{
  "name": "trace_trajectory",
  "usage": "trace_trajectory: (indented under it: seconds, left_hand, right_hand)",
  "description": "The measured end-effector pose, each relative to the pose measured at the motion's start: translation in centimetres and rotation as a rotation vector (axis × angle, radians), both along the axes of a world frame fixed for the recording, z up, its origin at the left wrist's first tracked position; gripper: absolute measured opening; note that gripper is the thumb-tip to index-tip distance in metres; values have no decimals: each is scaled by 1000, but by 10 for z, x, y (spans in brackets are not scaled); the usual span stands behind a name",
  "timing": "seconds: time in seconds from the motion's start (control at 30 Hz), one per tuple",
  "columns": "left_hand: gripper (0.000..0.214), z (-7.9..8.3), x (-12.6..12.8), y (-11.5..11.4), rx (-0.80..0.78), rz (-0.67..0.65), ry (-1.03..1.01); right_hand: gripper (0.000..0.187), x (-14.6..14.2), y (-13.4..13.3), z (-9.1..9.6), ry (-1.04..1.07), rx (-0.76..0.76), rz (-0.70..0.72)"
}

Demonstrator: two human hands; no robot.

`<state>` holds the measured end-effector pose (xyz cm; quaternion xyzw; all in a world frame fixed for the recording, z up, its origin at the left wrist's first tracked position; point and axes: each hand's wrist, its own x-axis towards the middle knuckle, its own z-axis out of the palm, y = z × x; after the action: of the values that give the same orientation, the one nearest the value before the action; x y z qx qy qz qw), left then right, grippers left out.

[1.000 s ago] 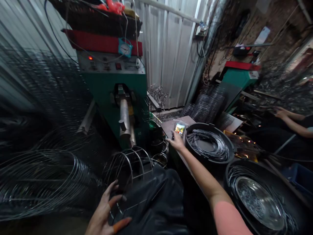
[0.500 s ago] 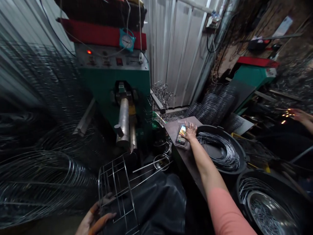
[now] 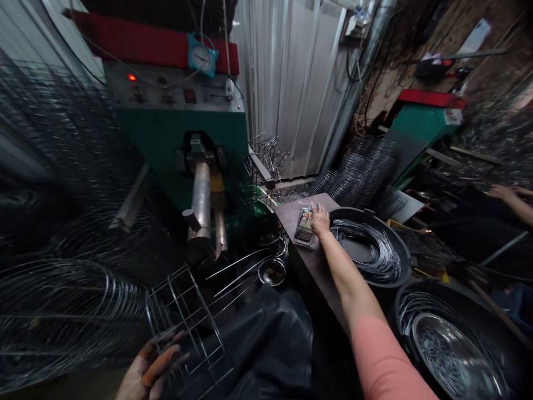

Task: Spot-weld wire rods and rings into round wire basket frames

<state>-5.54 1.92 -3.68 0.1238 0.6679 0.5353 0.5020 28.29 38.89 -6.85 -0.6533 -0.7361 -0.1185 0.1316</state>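
Wire rack [image 3: 189, 325], long axis slanting down-right past left hand [image 3: 144, 373], fingers curled at its lower edge, low before green machine [image 3: 175, 141]. Right hand [image 3: 320, 219], open, lies against phone [image 3: 304, 226] on bench [image 3: 310, 272], well apart from rack.

A phone [image 3: 304, 226] is laid on the worktop [image 3: 289, 214]; a tub of coiled wire [image 3: 400, 244] is set right of it, a machine [image 3: 175, 144] left.

Pink sleeve [image 3: 387, 361] on the right arm, glossy black apron [image 3: 266, 344], orange finger covers [image 3: 160, 355] on the left hand [image 3: 145, 375]
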Motion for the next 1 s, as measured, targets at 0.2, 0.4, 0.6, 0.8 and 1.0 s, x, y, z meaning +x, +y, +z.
trace_trajectory:
  seconds: [0.2, 0.4, 0.6, 0.8, 1.0]
  left_hand:
    - [48, -6, 8, 14, 94, 88, -6]
    - [48, -19, 2, 25, 239, 123, -13]
    - [48, -29, -7, 19, 292, 93, -36]
    - [49, -29, 4, 27, 310, 56, -40]
    - [46, -37, 4, 38, 316, 61, -73]
  right_hand:
    - [45, -26, -39, 22, 295, 112, 172]
    - [34, -58, -93, 35, 649, -4, 595]
    - [33, -75, -115, 43, 788, -125, 579]
    - [32, -132, -139, 50, 672, -268, 900]
    - [24, -162, -147, 34, 750, -495, 971]
